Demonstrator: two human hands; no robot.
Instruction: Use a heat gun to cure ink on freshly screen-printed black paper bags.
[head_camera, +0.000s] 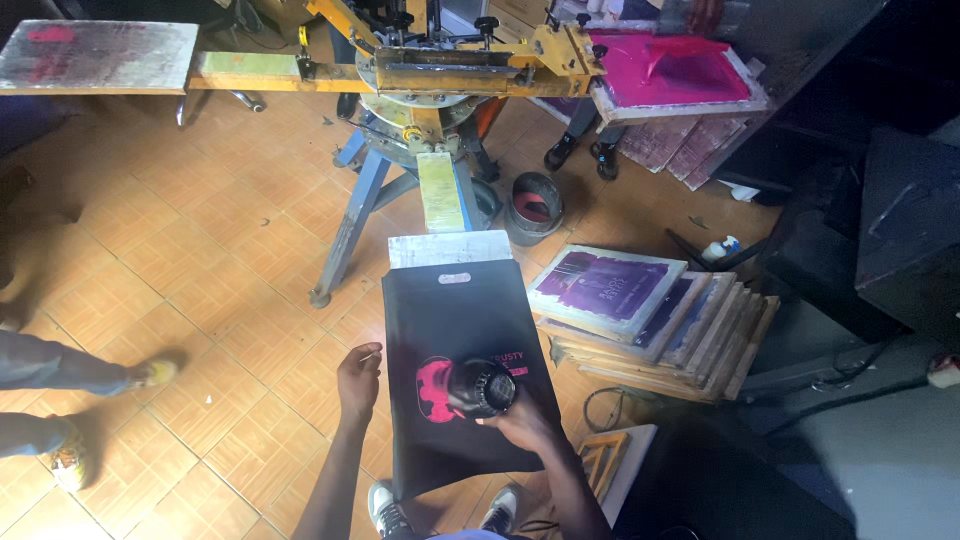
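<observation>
A black bag (460, 330) with a die-cut handle lies flat on the press platen (450, 248) in front of me. It bears a fresh pink print (432, 388). My right hand (520, 420) grips a black heat gun (482, 388) whose round nozzle points down at the print. My left hand (358, 380) rests on the bag's left edge, fingers bent, pinning it down.
The yellow and blue carousel press (420, 90) stands ahead, with a pink-inked screen (672, 70) at the right and a bare platen (95, 55) at the left. Stacked framed screens (650, 310) lean on the floor at right. A bucket (535, 205) stands near the press base. Another person's legs (60, 400) are at left.
</observation>
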